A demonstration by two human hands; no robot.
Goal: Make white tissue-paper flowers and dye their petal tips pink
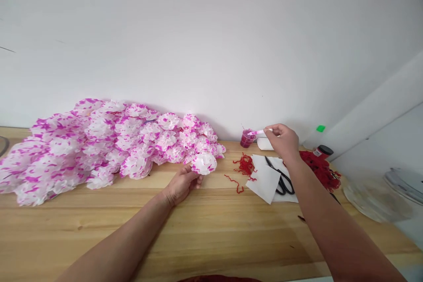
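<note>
Wooden tabletop, white wall | your left hand pinches a paper flower by the pile | your right hand grips a stick at the dye cup | risk: nudged cup could tip, pink drips stain white sheets.

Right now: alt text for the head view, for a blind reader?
The left hand holds a white tissue-paper flower with pink blotches over a pale wooden table, while the right hand holds a thin pink-tipped white stick at a small cup of pink liquid. A heap of matching flowers lies left; black scissors lie right.
</note>
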